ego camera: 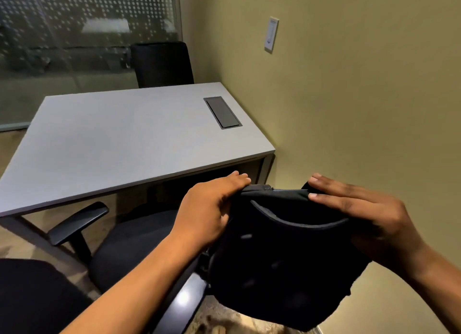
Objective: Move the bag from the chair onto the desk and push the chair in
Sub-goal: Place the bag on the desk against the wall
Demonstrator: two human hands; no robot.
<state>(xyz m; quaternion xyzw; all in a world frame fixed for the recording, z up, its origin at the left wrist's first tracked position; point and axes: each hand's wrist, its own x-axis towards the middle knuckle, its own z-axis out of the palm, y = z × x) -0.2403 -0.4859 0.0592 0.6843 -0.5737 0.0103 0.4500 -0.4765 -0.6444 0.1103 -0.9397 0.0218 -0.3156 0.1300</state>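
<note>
A black bag (282, 256) hangs in the air at the lower right, above the right armrest of the black office chair (129, 244). My left hand (209, 209) grips the bag's top left edge. My right hand (361, 209) grips its top right edge. The chair's seat is bare and stands pulled out from the grey desk (119, 139), which stretches ahead and to the left. The bag is just short of the desk's near right corner.
A dark cable hatch (222, 112) is set into the desk's far right. A second black chair (162, 64) stands behind the desk by a frosted glass wall. A yellow wall with a white switch (271, 34) runs along the right.
</note>
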